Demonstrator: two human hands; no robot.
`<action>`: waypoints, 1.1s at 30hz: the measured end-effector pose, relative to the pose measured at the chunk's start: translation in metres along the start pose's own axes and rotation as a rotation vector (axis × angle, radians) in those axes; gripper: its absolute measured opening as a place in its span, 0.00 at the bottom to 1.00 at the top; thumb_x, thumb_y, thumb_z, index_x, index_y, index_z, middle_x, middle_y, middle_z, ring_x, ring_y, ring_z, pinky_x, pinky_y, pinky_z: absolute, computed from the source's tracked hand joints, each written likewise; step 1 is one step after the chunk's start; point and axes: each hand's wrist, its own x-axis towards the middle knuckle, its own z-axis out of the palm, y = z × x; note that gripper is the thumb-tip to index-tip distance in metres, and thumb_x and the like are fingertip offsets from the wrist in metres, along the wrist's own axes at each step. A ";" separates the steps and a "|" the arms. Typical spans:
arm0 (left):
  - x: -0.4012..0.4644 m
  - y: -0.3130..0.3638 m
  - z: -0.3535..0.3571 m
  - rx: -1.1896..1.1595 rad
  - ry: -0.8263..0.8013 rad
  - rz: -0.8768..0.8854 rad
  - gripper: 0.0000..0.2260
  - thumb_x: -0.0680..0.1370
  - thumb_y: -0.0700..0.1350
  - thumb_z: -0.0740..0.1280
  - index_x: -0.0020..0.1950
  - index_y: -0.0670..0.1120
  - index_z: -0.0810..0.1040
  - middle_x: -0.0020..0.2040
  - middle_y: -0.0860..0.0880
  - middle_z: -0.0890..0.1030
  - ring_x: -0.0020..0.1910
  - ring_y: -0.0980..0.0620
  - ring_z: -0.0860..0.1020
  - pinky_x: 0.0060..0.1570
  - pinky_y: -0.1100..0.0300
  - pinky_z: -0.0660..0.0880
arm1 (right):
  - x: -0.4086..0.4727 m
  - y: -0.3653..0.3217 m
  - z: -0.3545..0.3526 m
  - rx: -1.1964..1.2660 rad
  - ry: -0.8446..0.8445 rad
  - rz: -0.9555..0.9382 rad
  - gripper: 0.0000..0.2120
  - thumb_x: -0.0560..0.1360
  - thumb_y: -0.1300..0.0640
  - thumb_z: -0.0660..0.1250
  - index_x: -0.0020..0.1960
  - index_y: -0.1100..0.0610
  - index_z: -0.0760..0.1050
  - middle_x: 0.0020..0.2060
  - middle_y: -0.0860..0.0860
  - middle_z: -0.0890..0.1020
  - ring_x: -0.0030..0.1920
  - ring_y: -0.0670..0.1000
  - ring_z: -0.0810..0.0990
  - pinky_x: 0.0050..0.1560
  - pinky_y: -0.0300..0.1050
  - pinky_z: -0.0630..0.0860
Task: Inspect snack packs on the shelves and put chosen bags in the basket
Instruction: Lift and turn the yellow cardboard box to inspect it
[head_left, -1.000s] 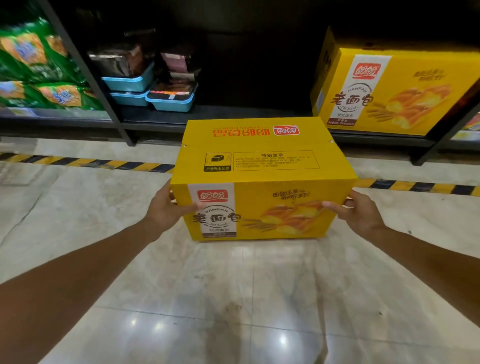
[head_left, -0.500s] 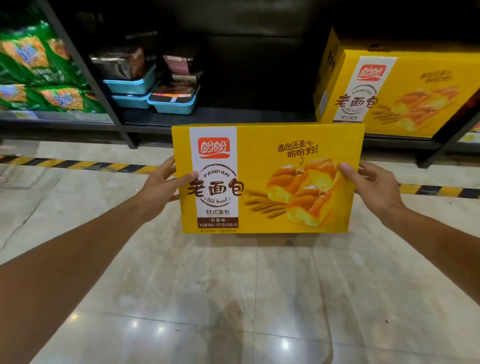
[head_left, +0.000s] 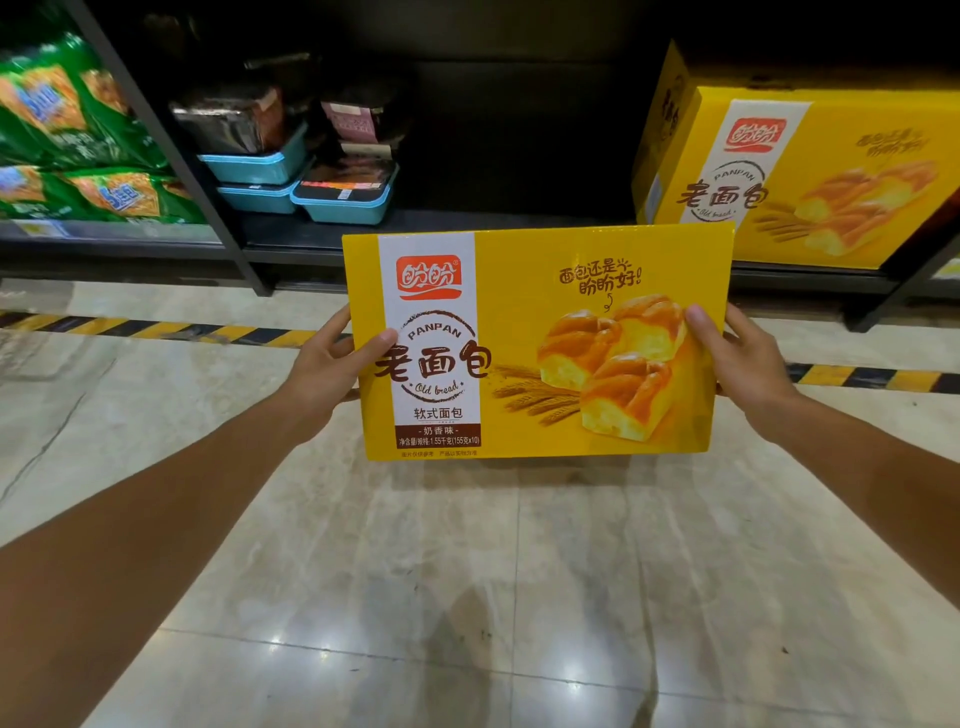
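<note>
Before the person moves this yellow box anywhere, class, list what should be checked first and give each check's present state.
1. Left hand grips the yellow bread box at its left edge: ok.
2. Right hand grips its right edge: ok.
3. Printed front faces the camera, readable: ok.
4. Basket in view to receive it: not ok, none visible.
5. Box sealed and undamaged: cannot tell, only the front shows.
6. Matching box remains on the shelf: ok.

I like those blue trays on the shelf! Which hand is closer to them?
Left. The left hand grips the held yellow box at its left end, just below the blue trays. The right hand holds the far end, farther right.
</note>
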 end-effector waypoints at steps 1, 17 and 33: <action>0.000 0.000 -0.001 0.006 -0.002 -0.001 0.30 0.74 0.56 0.74 0.75 0.59 0.70 0.62 0.50 0.84 0.56 0.49 0.85 0.48 0.47 0.82 | 0.000 0.000 0.000 0.005 0.002 0.001 0.18 0.80 0.41 0.66 0.69 0.42 0.75 0.59 0.49 0.84 0.56 0.49 0.83 0.57 0.52 0.79; -0.002 -0.002 -0.002 0.039 0.011 0.022 0.35 0.69 0.61 0.74 0.75 0.61 0.70 0.67 0.49 0.81 0.60 0.47 0.83 0.58 0.38 0.80 | 0.005 0.000 -0.006 0.052 -0.021 0.007 0.22 0.79 0.44 0.69 0.72 0.46 0.74 0.56 0.51 0.84 0.51 0.45 0.83 0.45 0.44 0.79; -0.045 -0.049 -0.030 0.302 -0.131 0.104 0.35 0.64 0.42 0.83 0.68 0.54 0.75 0.49 0.61 0.87 0.48 0.61 0.85 0.43 0.63 0.83 | -0.064 0.037 -0.041 -0.405 -0.280 -0.078 0.38 0.72 0.45 0.71 0.78 0.48 0.63 0.65 0.48 0.80 0.59 0.53 0.82 0.63 0.57 0.79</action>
